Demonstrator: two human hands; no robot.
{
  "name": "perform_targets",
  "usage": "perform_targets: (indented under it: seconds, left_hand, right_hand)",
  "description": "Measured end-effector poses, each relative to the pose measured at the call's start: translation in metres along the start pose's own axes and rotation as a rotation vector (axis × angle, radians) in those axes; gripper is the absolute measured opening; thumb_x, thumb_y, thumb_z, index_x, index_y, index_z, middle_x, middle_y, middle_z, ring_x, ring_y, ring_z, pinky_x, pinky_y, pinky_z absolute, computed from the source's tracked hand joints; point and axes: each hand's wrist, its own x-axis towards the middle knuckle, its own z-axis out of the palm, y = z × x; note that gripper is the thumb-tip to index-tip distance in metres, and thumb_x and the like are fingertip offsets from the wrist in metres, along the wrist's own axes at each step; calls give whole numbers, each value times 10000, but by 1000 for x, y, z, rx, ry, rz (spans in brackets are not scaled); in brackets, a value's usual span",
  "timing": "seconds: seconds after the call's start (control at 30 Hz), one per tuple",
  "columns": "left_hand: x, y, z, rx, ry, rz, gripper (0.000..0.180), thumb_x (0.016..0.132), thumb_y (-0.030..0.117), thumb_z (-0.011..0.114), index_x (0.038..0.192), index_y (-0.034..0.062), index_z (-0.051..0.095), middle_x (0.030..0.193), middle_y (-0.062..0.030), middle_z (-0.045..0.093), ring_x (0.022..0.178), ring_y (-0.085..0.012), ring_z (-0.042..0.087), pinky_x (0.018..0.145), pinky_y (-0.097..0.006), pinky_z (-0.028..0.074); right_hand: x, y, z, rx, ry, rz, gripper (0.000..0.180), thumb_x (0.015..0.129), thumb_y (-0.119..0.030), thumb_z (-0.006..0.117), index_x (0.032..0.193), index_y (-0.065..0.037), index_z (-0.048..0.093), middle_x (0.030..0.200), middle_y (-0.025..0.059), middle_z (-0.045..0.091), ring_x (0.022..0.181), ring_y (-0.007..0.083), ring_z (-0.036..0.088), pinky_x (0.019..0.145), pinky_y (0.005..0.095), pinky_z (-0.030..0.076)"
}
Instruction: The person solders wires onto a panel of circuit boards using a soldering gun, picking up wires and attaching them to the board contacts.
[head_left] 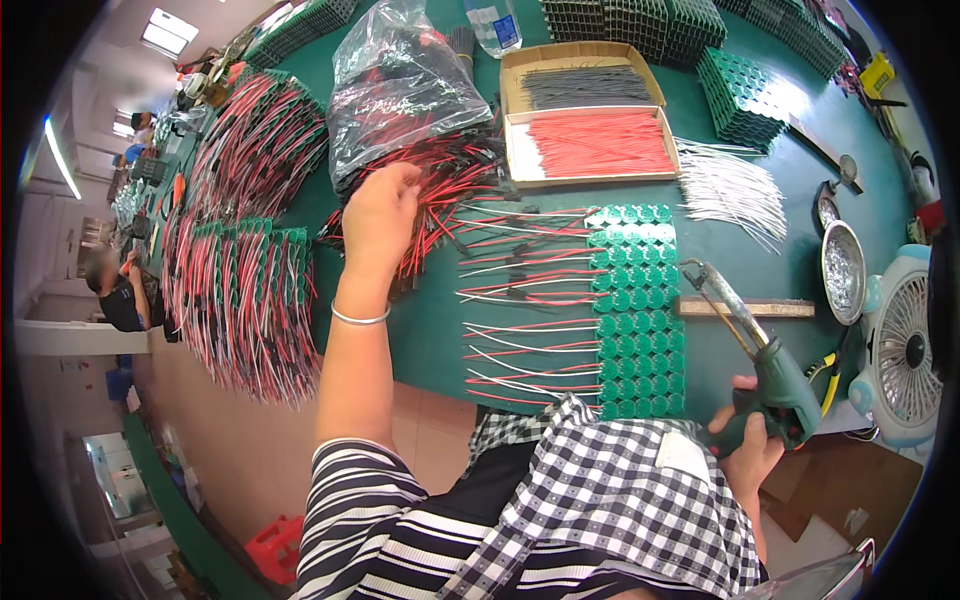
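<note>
My left hand (380, 215) is at a heap of red and black wires (440, 200) spilling from a clear plastic bag (395, 85). Its fingers are curled together, and what lies between them is hidden. In my right hand (748, 455) is a green soldering gun (785, 390), its metal tip pointing up and left toward a panel of round green circuit boards (640, 330). Red and white wires (530, 362) stick out leftward from the panel's left edge. On its upper rows, wires with black parts lie among them.
Stacked boards with wires (245, 300) fill the left side. Behind the panel stand a box of red wires (595, 142) and a box of black ones (585, 87). White wires (735, 195), a wooden strip (745, 308), a metal bowl (842, 270) and a fan (905, 350) are at right.
</note>
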Motion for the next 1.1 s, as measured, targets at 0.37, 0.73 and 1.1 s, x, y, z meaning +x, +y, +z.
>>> perform_targets:
  seconds: [0.37,0.73,1.1]
  left_hand:
    - [-30,76,-27,-1083,-219,62,111,882,-34,528,924,-28,631,971,-148,604,823,-218,671,601,-250,517]
    - [-27,63,-23,-876,-99,-11,384,824,-125,567,1195,-30,546,1025,-145,640,869,-191,663,764,-262,531]
    - [-16,52,-5,61,-326,-396,541,785,307,687,1283,158,535,683,-46,621,636,-236,624,654,-373,490]
  right_hand:
    - [3,4,4,36,25,-50,426,907,-234,533,1226,40,463,1114,150,582,617,141,574,443,233,413]
    - [4,1,7,27,68,60,373,880,-173,506,1162,70,501,1092,155,598,612,160,567,548,278,452]
    - [13,1,18,9,17,-37,474,891,-302,568,1172,73,491,1045,153,604,599,150,558,543,276,439]
